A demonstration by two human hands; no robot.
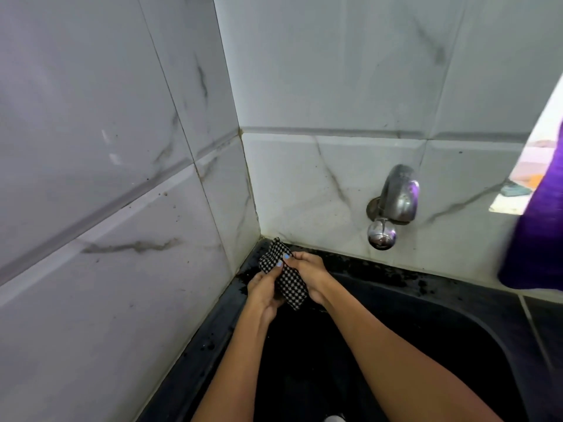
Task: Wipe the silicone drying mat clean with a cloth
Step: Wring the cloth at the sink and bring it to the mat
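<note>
A black-and-white checked cloth (pixel 288 281) is bunched between both my hands over the far left corner of a black sink (pixel 457 324). My left hand (pixel 263 289) grips its lower left side, thumb on top. My right hand (pixel 309 274) grips it from the right, fingers curled over the upper part. The upper end of the cloth sticks out toward the wall corner. No silicone drying mat can be made out in this view.
A metal tap (pixel 393 205) juts from the white tiled back wall (pixel 335 71) above the sink. Another tiled wall (pixel 106 178) closes the left side. A purple fabric (pixel 536 239) hangs at the right edge, beside a bright opening.
</note>
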